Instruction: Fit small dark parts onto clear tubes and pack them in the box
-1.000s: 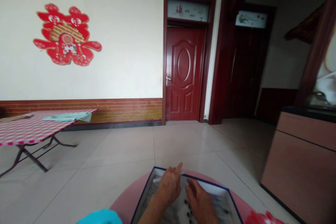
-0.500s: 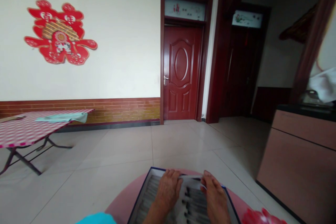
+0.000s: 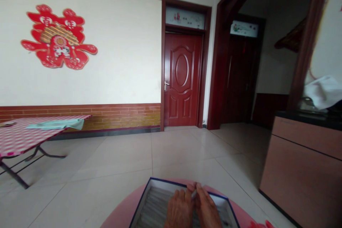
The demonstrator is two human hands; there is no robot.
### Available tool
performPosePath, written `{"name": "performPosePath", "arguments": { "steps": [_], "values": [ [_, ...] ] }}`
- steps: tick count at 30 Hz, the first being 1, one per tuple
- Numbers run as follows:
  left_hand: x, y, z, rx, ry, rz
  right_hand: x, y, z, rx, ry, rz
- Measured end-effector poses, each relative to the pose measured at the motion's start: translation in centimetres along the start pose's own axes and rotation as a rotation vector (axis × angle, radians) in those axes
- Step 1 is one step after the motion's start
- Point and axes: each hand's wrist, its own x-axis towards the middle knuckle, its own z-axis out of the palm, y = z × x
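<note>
My left hand (image 3: 180, 207) and my right hand (image 3: 206, 205) are close together over a shallow white box with a dark blue rim (image 3: 169, 184). Fingers of both hands are closed around a slim pale stick-like item (image 3: 194, 193). Only a short length of it shows between them, and its exact kind cannot be made out. Rows of thin, greyish, clear-looking sticks (image 3: 155, 205) lie in the box's left part. My hands hide most of the box's middle and right.
The box rests on a round pink table (image 3: 119, 206). A red object (image 3: 260, 224) is at its right edge. Further off are a checked folding table (image 3: 24, 131) with a pale green cloth (image 3: 57, 124), a pinkish cabinet (image 3: 301, 164) and a red door (image 3: 183, 78).
My hands were apart, with the pale item stretched between them; now they have come together around it. The right hand has moved left, and the view has shifted slightly.
</note>
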Motion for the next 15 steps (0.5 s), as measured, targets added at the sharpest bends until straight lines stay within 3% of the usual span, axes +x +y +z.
{"name": "performPosePath", "arguments": {
  "steps": [4, 8, 11, 15],
  "values": [
    [-0.3, 0.3, 1.4, 0.030, 0.084, 0.034, 0.3, -0.2, -0.4, -0.073, 0.020, -0.004],
    [-0.2, 1.0, 0.9, -0.077, 0.021, -0.024, -0.1, -0.6, -0.2, -0.044, -0.015, 0.023],
    [0.0, 1.1, -0.1, -0.471, -0.091, -0.176, -0.6, -1.0, 0.1, 0.115, -0.133, 0.094],
    [0.4, 1.0, -0.9, -1.074, -0.313, -0.375, -1.1, -1.3, 0.7, 0.239, -0.199, 0.127]
  ]
}}
